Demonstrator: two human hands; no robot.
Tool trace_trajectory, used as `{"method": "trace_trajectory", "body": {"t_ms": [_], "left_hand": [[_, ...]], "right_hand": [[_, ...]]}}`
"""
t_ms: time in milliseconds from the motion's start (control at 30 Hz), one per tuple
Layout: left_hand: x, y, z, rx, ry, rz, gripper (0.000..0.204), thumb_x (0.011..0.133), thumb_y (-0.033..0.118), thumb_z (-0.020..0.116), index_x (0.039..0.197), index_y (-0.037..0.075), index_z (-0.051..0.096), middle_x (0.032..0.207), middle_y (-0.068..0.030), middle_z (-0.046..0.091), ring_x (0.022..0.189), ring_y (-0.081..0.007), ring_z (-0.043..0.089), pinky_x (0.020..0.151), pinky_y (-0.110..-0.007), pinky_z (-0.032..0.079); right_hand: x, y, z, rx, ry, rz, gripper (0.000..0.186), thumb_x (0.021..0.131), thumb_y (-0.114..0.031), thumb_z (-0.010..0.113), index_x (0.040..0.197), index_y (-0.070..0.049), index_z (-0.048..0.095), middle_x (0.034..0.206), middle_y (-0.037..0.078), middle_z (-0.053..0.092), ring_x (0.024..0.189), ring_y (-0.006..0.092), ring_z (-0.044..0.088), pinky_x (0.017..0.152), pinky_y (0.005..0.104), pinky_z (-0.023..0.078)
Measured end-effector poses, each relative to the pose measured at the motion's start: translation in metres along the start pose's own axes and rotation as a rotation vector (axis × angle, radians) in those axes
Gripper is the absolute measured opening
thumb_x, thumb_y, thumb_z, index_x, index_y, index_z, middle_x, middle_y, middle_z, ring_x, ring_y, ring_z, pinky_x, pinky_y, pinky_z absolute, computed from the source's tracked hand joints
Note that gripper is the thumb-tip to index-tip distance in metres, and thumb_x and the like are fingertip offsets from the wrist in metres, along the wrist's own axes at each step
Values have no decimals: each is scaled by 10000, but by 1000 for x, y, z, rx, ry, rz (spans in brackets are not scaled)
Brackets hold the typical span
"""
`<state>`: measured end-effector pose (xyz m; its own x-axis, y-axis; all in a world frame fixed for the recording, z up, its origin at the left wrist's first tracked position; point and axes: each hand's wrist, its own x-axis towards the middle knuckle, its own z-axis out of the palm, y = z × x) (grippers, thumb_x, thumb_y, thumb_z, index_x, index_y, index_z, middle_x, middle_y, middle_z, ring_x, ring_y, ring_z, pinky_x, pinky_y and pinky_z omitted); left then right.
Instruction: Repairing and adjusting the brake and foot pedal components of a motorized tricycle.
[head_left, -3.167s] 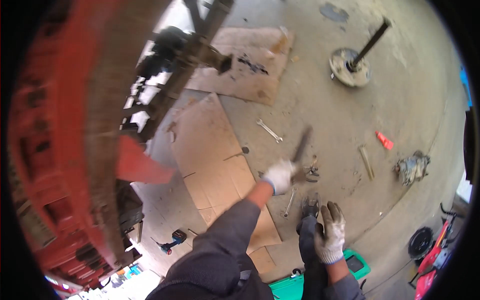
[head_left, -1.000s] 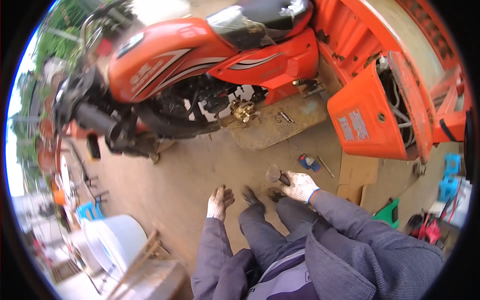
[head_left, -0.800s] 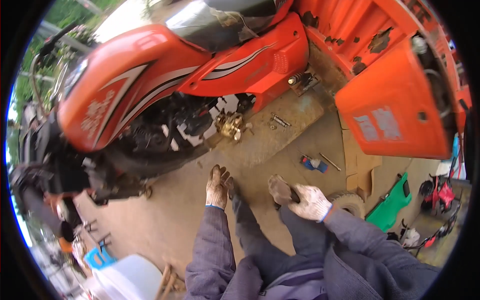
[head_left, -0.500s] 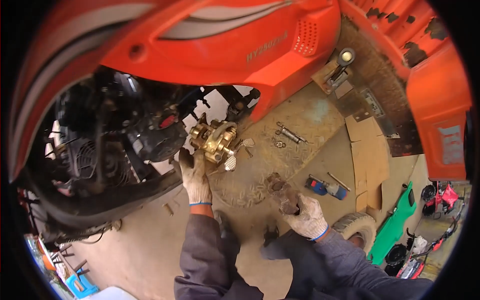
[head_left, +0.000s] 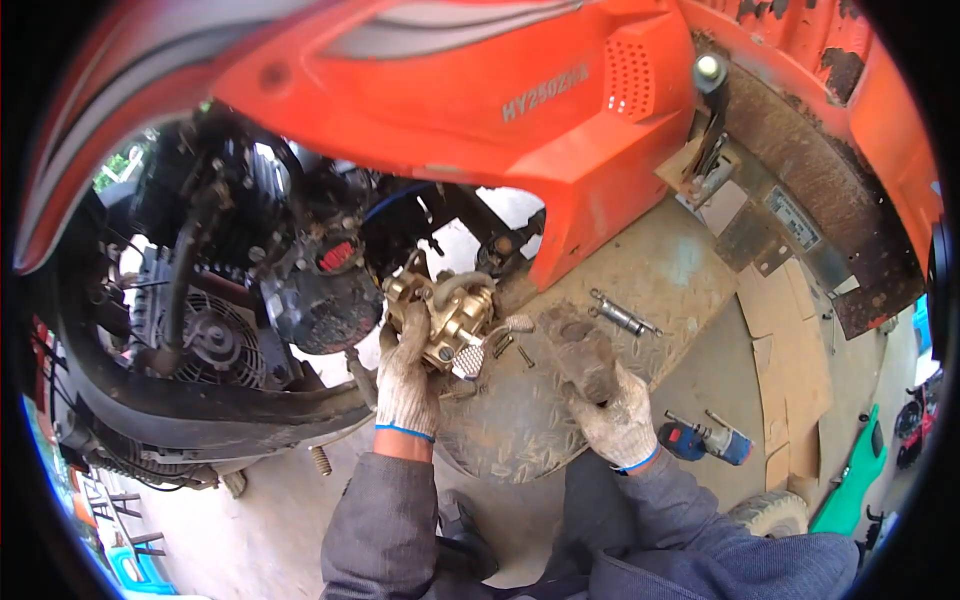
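Observation:
My left hand (head_left: 407, 385), in a pale work glove with dirty fingertips, grips the near left side of a gold-coloured metal assembly (head_left: 462, 318). Some of its fingers are hidden behind the assembly. A pedal with a patterned pad (head_left: 468, 362) juts from the assembly's near side. In my gloved right hand (head_left: 615, 425) is a brown, dirt-caked metal part (head_left: 582, 355), held over the tread-plate footboard (head_left: 505, 430). The part's exact kind cannot be made out. Beyond it, a silver cylindrical part (head_left: 620, 314) lies on the footboard, and small bolts (head_left: 505, 345) lie beside the assembly.
An orange-red body panel (head_left: 560, 135) overhangs the far side. Left are the engine (head_left: 325, 300), a round fan (head_left: 212, 335) and a thick black frame tube (head_left: 240, 420). A blue power tool (head_left: 725, 443), cardboard (head_left: 785, 350) and a tyre (head_left: 775, 515) lie right.
The view has shifted, so the vehicle sits differently in the picture. My left hand has moved further up onto the gold-coloured assembly. The brown part in my right hand is closer to that assembly.

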<state>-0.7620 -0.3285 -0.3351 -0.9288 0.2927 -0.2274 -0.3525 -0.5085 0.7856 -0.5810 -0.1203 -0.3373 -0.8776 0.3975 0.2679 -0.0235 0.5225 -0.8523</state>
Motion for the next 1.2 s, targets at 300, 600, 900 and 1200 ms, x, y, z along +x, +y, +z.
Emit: {"method": "trace_trajectory", "body": {"t_ms": [300,600,900,1200], "left_hand": [[19,-17,-2,-157,-9,67,495,1030,196,648,1479,22,530,1353,-187,690,1205,-319,726,1029,-479,633],[4,-24,8,-221,48,212,672,945,-24,701,1504,-30,328,1357,-264,598,1150,-385,728,943,-509,673],[12,-22,2,-305,10,108,553,996,146,607,1510,-22,492,1424,-262,634,1262,-410,690,1060,-556,622],[33,-26,4,-595,-150,143,604,959,111,597,1536,23,443,1439,-284,609,1252,-442,690,1029,-622,624]], "right_hand": [[-2,-27,-51,-142,-63,-80,503,805,-134,828,1272,-2,693,1063,230,767,970,425,762,824,463,617],[43,-10,-41,-257,-123,-92,481,814,-183,840,1224,23,697,989,228,741,898,440,732,794,492,597],[85,-11,-24,-386,-167,-300,509,809,-194,812,1258,12,691,1063,248,738,1003,442,729,870,508,596],[105,-49,-31,-576,-231,-326,540,811,-165,807,1300,19,670,1106,245,752,1016,438,738,875,490,607]]}}
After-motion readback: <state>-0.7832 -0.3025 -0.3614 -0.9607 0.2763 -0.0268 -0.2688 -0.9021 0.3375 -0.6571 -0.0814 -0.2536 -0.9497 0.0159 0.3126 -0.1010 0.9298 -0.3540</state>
